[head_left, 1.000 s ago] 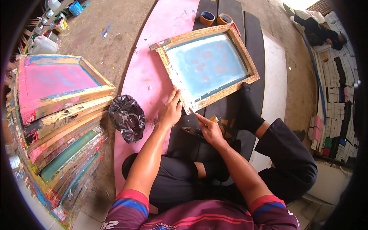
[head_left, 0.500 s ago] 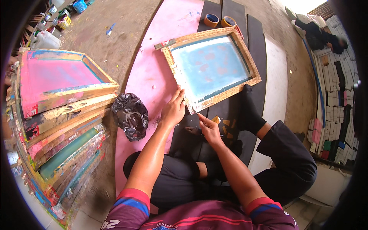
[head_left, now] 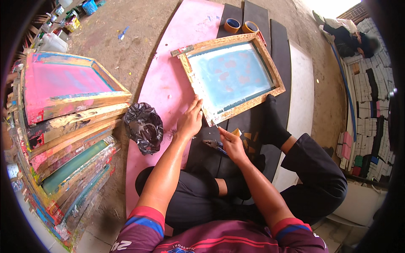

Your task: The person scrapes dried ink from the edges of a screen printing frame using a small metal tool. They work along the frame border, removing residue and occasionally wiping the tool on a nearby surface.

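Note:
A wooden screen printing frame (head_left: pixel 232 110) with a pale blue mesh lies tilted in front of me, its near corner toward my lap. Against its left rail, close to that corner, my left hand (head_left: pixel 190 120) grips the wood, thumb side toward the frame. My right hand (head_left: pixel 232 143) is closed around a thin tool with a narrow metal tip (head_left: pixel 215 124), which meets the frame's near corner. Most of the tool is hidden in the fingers, so its kind is unclear. A pair of pliers (head_left: pixel 215 145) lies just left of my right hand.
At left stands a stack of paint-stained frames (head_left: pixel 76 111), a pink one on top. A crumpled black plastic bag (head_left: pixel 143 128) sits beside it on the pink board (head_left: pixel 162 80). Two tape rolls (head_left: pixel 232 25) lie beyond the frame. Another person (head_left: pixel 348 40) is at far right by stacked bundles (head_left: pixel 367 109).
My right hand has shifted slightly, and more of the metal tip now shows at the frame's corner. The pliers are plainer to see. My left hand keeps its place.

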### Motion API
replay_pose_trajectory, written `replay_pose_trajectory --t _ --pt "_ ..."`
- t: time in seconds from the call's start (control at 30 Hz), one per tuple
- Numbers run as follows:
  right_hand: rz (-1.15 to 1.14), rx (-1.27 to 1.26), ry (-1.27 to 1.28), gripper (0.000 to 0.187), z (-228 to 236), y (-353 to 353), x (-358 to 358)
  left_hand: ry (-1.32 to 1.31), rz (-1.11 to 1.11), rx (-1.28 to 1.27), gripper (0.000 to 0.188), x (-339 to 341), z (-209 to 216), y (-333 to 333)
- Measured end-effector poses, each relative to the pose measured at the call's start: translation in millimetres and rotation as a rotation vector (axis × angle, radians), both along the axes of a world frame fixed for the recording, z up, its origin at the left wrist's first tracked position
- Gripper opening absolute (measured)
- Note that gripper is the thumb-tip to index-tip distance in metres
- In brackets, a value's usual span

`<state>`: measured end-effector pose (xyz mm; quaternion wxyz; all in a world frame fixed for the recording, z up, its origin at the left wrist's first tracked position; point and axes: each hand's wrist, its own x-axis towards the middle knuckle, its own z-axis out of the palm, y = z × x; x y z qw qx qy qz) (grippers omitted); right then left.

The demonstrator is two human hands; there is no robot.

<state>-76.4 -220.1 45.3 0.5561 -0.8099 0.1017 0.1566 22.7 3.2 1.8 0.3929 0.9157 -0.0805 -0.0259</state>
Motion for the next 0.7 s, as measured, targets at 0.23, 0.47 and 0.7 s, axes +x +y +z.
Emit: replay_pose_trajectory --t 0.23,0.47,0.7 --pt "0.091 -0.373 -0.067 0.044 57 49 1 -0.031 0.022 -0.049 0.055 -1 -12 2" --pt "0.110 -0.463 0.011 0.043 68 64 0 0.044 0.013 -0.014 0.056 -1 2 3" --pt "0.086 -0.468 -0.017 0.043 65 68 -1 0.080 0.013 0.011 0.057 -3 13 6"
